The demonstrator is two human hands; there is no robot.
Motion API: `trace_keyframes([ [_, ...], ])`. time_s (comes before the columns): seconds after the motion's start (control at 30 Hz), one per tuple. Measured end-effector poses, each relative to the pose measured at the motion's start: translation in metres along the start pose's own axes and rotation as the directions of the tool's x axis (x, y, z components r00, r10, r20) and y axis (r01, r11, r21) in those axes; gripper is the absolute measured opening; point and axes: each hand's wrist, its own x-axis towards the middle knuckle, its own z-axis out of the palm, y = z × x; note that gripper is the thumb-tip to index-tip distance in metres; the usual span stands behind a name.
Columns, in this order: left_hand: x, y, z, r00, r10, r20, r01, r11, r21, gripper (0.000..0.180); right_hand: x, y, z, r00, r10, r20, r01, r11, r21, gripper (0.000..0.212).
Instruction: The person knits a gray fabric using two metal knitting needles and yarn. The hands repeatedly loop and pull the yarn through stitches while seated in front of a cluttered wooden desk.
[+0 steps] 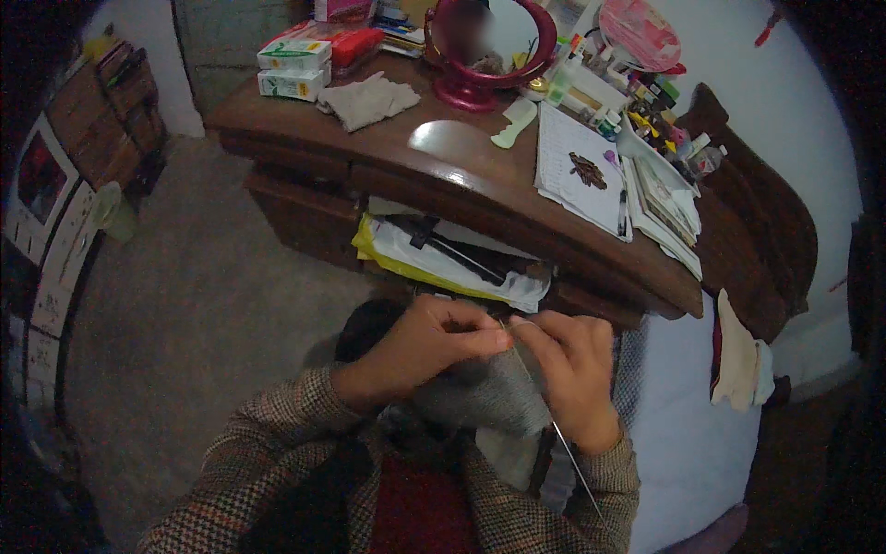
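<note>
Grey knitting [489, 397] hangs below my two hands, over my lap. My left hand [429, 346] is closed, thumb and forefinger pinched at the upper edge of the knitting. Close beside it, my right hand [577, 374] is curled with its fingertips almost touching the left ones. A thin metal knitting needle [574, 466] runs from under the right palm down toward the right forearm. A fine strand loops over the right forefinger. Exact stitches between the fingertips are too small to make out.
Ahead stands a brown wooden desk [388, 152] with an open drawer [452, 263] holding a plastic bag. On it are a red-framed mirror [464, 92], a grey cloth [369, 100], small boxes [293, 69], a pale green comb [515, 123] and papers [568, 148]. A bed [692, 425] lies right.
</note>
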Motion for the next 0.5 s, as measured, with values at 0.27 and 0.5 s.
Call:
trace_keyframes([
  [0.27,-0.003,-0.007,-0.014,0.993,0.062,0.096,-0.033,0.959,-0.281,0.019,-0.011,0.004,-0.012,1.000,-0.005,0.014,0.001,0.967,0.256,0.042],
  [0.5,-0.005,-0.001,0.001,0.994,0.070,-0.083,-0.078,0.992,-0.098,0.016,-0.016,-0.001,0.000,0.999,0.040,0.012,-0.041,0.994,0.104,0.038],
])
